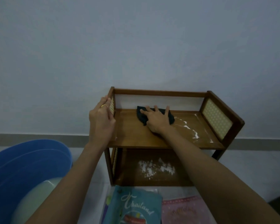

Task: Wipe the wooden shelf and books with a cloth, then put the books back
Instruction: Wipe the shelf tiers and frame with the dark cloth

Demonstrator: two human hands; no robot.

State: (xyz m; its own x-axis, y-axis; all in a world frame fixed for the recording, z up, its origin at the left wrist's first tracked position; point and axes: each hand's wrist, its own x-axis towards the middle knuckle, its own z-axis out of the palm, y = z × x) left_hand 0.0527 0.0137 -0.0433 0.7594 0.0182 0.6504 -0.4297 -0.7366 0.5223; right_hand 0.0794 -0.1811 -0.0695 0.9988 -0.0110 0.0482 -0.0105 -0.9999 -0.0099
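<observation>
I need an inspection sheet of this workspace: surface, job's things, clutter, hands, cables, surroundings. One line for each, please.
Surface: top board of the wooden shelf, white powder on its right part; lower board also powdered.
Job's things: dark cloth on the top board; teal book and pink book on the floor in front.
Clutter: blue basin at left.
Hands: left hand holds the shelf's left side panel; right hand pressed flat on the cloth.
Cables: nothing seen.
Surroundings: plain wall, grey baseboard.

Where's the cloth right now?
Head view: the cloth lies on the shelf's top board, left of centre near the back, pressed flat under the right hand. White dust lies just to its right.
</observation>
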